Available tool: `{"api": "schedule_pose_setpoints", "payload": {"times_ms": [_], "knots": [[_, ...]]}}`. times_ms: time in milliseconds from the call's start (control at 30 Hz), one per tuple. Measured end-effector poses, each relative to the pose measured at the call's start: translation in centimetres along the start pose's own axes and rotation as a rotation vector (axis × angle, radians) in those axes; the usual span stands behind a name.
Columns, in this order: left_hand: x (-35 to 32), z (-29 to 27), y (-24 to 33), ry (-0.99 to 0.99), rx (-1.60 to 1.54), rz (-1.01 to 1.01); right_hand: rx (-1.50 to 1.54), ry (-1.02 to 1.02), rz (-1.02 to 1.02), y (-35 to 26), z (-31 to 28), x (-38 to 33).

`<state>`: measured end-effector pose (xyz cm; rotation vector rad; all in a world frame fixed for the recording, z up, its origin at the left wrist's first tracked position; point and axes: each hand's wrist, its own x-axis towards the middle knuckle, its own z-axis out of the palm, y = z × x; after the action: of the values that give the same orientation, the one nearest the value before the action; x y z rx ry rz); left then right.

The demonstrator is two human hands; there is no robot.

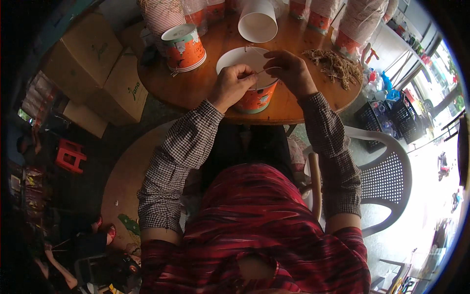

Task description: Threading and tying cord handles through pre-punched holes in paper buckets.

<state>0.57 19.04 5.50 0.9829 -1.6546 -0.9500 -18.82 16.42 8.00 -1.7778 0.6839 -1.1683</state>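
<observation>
Left hand (234, 84) and right hand (290, 71) both pinch a thin string (264, 71) stretched across the mouth of an orange paper bucket (254, 98), upright near the round tabletop (196, 85) edge. Running left-right, the string could slip free; a hard tug might tip the bucket off.

head cam: worn on head | faces steeply down, fisheye | close over left hand (230, 85), right hand (290, 71) and round wooden table (196, 85) | lap below | single view
</observation>
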Motion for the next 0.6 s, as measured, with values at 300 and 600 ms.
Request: {"api": "schedule_pose_setpoints", "payload": {"times_ms": [300,600], "knots": [[-0.2,-0.1,0.3,-0.005,0.047,0.026,0.0,-0.021,-0.162,0.7,-0.3,0.5],[0.1,0.1,0.2,0.0,0.082,0.016,0.039,-0.012,-0.037,0.7,-0.1,0.2]]}}
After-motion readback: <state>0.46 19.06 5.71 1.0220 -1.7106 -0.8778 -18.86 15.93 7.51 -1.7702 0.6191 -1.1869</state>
